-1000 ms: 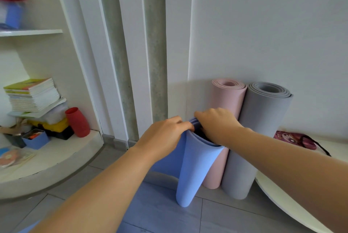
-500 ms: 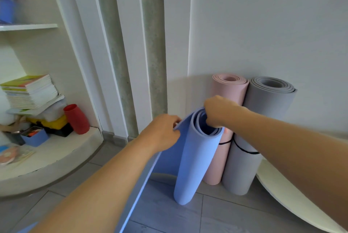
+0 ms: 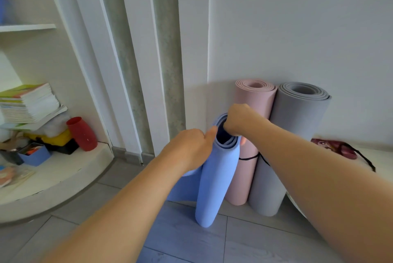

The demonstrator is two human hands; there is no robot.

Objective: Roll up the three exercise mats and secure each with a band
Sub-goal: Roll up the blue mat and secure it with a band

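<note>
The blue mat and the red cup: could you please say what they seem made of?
The blue mat is probably soft foam or rubber, matte: its thick layers curl without creasing. The red cup looks like plastic or silicone, smooth with dull sheen; I cannot tell which.

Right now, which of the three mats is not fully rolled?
The blue mat: its loose end trails onto the floor, while the pink mat and grey mat stand rolled.
</note>
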